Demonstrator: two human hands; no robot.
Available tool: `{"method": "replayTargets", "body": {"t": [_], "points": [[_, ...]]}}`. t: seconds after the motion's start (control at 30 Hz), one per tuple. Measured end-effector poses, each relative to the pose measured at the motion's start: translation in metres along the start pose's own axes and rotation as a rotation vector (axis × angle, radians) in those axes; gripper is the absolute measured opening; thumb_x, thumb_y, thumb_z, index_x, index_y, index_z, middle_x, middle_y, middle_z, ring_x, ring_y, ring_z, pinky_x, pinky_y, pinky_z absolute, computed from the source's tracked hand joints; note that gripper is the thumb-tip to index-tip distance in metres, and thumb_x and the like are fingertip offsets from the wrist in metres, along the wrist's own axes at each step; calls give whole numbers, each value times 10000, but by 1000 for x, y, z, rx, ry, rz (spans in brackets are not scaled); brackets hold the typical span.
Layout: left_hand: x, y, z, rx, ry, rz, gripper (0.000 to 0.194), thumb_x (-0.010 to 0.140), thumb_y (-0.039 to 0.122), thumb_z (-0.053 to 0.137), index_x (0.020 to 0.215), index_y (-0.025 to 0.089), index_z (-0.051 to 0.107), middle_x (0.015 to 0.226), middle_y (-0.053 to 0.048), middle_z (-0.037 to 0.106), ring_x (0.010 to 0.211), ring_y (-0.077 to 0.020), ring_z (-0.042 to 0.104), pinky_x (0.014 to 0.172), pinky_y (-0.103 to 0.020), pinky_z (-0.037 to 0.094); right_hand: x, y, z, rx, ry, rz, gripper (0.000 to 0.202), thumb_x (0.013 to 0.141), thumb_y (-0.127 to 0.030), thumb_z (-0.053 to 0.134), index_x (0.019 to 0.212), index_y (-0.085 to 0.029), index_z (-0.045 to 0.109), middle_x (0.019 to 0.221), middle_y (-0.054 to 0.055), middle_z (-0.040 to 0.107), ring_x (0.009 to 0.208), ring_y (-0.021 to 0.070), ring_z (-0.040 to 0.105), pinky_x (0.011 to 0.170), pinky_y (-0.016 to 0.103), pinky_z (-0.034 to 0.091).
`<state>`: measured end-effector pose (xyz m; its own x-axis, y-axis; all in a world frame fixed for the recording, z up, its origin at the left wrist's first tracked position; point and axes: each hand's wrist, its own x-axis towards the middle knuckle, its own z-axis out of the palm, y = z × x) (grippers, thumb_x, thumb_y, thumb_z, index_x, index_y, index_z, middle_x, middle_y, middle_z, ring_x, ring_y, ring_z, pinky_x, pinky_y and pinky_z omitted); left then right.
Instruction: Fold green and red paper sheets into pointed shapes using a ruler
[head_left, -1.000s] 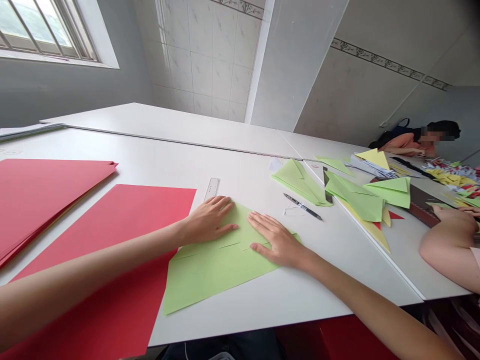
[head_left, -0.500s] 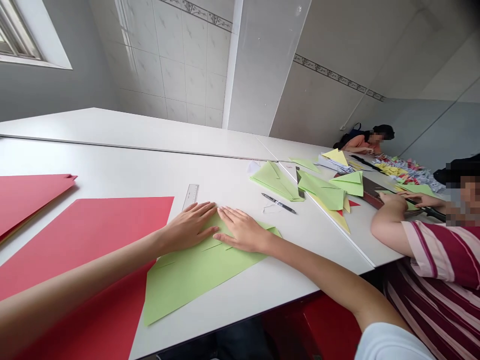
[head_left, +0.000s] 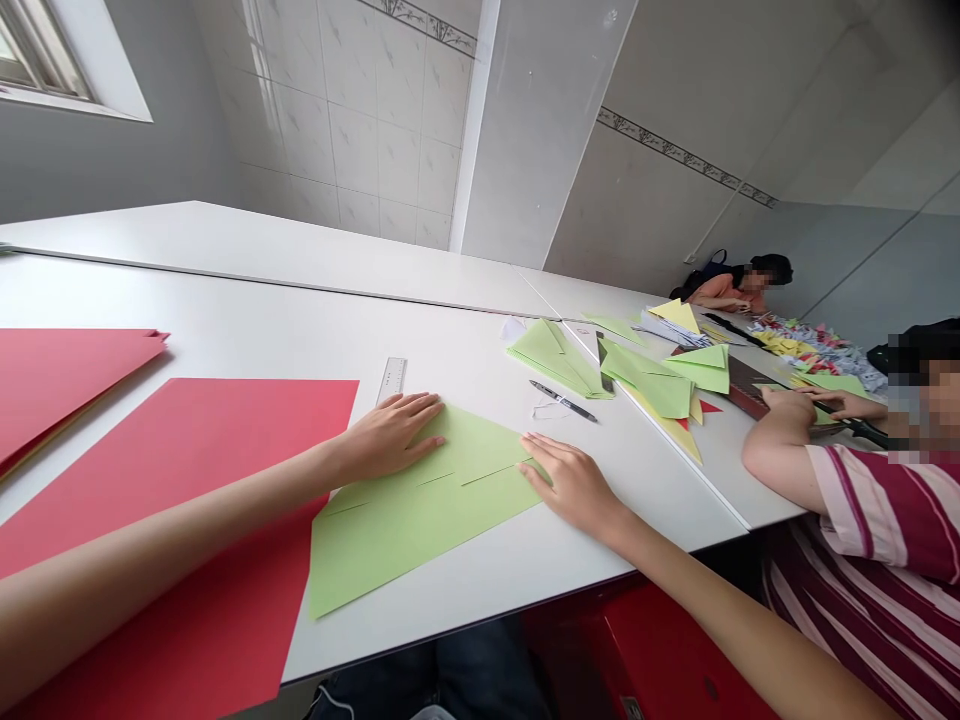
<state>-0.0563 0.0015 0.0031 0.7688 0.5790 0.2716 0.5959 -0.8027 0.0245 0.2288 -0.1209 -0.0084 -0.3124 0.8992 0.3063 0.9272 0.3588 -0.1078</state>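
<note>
A green sheet of paper (head_left: pixel 420 530) with several slits or flap edges across its middle lies on the white table in front of me. My left hand (head_left: pixel 394 435) rests flat on its upper left part, fingers stretched out. At the paper's right corner lies my right hand (head_left: pixel 574 480), its fingers extended and covering that corner. Just beyond my left hand a clear ruler (head_left: pixel 392 377) shows, partly hidden by the fingers. A black pen (head_left: pixel 562 400) lies farther right, apart from both hands. Under my left forearm spreads a large red sheet (head_left: pixel 225 450).
More red sheets (head_left: pixel 67 385) are stacked at the far left. Folded green papers (head_left: pixel 559 355) lie right of centre, near yellow pieces (head_left: pixel 675 315). A co-worker in a striped shirt (head_left: pixel 885 490) sits close on my right; another person (head_left: pixel 735 290) sits at the far end beside a colourful heap (head_left: pixel 821 350).
My right hand has slid right along the green paper, away from my left hand, to its right corner. The paper's upper middle is now uncovered. My left hand stays in nearly the same place.
</note>
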Motion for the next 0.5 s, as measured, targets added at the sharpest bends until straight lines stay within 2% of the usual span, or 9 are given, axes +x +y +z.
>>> {"method": "replayTargets", "body": {"t": [0.13,0.27,0.37,0.5], "points": [[-1,1,-1,-4,-20,-7,618,995,580,236,1390,183,496,1471,-123,484,1338,-294,464,1131,-468,352,-8,3,-3,-34,26,48,441,993,-347,444,1275,-75,648,1303,177,635,1240,313,602,1021,491,525],[-2,1,-1,3,-28,-13,635,992,588,241,1417,173,463,1470,-133,479,1348,-303,447,1127,-470,358,-4,-2,-8,-63,5,29,626,926,-499,571,1385,-73,552,1359,171,599,1272,340,570,1066,534,477],[-3,2,-1,18,-18,-29,672,986,608,229,1420,148,455,1462,-160,472,1369,-329,414,1122,-497,355,4,-5,-7,-48,-41,-11,688,944,-535,527,1458,-83,461,1452,146,515,1352,308,495,1122,515,428],[-5,4,-1,28,-7,-41,659,994,585,235,1396,122,477,1439,-182,484,1358,-327,423,1128,-509,344,5,-1,1,-18,-49,0,588,1005,-484,404,1439,-97,493,1461,130,504,1373,272,473,1107,466,457]]}}
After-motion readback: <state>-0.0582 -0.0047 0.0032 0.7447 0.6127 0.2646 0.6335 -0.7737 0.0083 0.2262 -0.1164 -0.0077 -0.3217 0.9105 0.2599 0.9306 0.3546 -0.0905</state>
